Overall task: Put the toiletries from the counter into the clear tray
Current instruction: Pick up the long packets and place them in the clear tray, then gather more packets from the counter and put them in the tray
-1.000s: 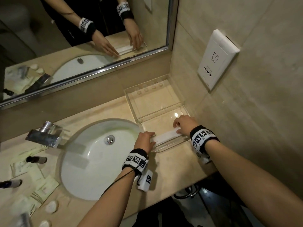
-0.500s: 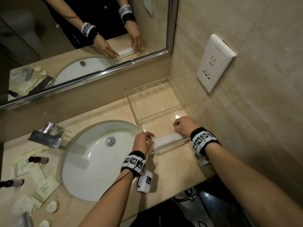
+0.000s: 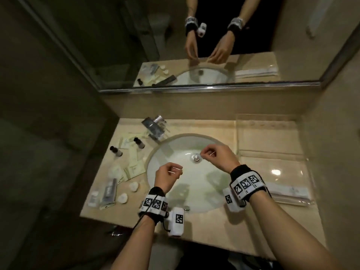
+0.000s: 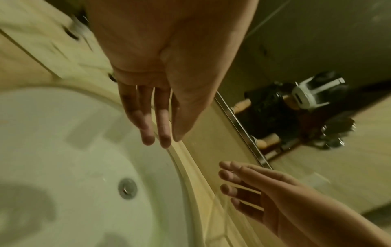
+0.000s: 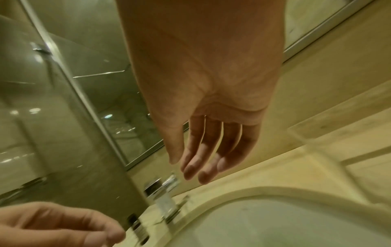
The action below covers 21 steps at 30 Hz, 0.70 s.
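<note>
Both hands hung over the sink (image 3: 187, 178) with nothing in them: the left hand (image 3: 168, 177) and the right hand (image 3: 218, 157) were released, fingers relaxed and nearly straight in the wrist views. The clear tray (image 3: 272, 158) sat at the right end of the desk (image 3: 214, 228), with one long white packet (image 3: 288, 191) lying along its near edge. The remaining toiletries lay at the left end, well apart from the tray: flat sachets (image 3: 134, 168), two small dark-capped bottles (image 3: 116, 151), round white pieces (image 3: 134, 186) and a grey tube (image 3: 109, 191).

The sachets looked light and limp, likely to slide on the polished stone; pinching an edge or corner would suit them. The bottles seemed stiff and smooth, best taken round the body. The round pieces, whatever they were, could probably be pinched across their width.
</note>
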Each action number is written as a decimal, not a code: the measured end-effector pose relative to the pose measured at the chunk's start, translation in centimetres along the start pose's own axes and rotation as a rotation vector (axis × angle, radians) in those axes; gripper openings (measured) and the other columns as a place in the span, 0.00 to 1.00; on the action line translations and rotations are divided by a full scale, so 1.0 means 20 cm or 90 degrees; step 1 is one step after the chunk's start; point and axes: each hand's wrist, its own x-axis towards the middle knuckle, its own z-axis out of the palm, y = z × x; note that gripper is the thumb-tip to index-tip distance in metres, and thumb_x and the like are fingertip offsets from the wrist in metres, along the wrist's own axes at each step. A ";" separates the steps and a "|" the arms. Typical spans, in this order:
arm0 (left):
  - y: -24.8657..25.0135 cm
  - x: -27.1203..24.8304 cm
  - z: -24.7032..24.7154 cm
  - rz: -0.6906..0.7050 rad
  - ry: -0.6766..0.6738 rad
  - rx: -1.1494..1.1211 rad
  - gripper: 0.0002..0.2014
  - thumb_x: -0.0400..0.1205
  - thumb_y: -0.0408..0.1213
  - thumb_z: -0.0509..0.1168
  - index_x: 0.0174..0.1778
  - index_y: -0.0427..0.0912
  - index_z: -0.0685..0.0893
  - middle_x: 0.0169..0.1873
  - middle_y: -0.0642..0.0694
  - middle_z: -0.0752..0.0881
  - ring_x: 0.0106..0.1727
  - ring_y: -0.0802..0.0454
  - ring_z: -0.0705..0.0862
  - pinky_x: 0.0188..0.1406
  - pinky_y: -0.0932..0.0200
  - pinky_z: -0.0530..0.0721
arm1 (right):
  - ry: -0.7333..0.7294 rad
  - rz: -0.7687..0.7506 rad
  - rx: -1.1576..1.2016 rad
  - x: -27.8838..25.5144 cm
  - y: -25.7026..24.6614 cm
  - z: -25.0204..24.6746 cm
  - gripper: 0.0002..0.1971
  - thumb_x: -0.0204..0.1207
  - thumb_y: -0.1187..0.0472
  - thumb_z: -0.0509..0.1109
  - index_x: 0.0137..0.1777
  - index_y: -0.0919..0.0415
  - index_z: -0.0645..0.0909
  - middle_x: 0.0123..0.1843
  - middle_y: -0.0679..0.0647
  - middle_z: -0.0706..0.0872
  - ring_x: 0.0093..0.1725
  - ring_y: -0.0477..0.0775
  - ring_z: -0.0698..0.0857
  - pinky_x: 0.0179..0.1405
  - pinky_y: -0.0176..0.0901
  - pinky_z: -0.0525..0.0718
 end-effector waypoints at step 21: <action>-0.80 0.09 -1.07 -0.169 0.158 -0.123 0.07 0.74 0.28 0.71 0.37 0.46 0.87 0.36 0.46 0.90 0.40 0.48 0.88 0.45 0.54 0.88 | -0.158 0.002 -0.120 0.42 -0.68 1.18 0.04 0.74 0.60 0.75 0.45 0.60 0.88 0.41 0.48 0.88 0.44 0.48 0.85 0.47 0.37 0.81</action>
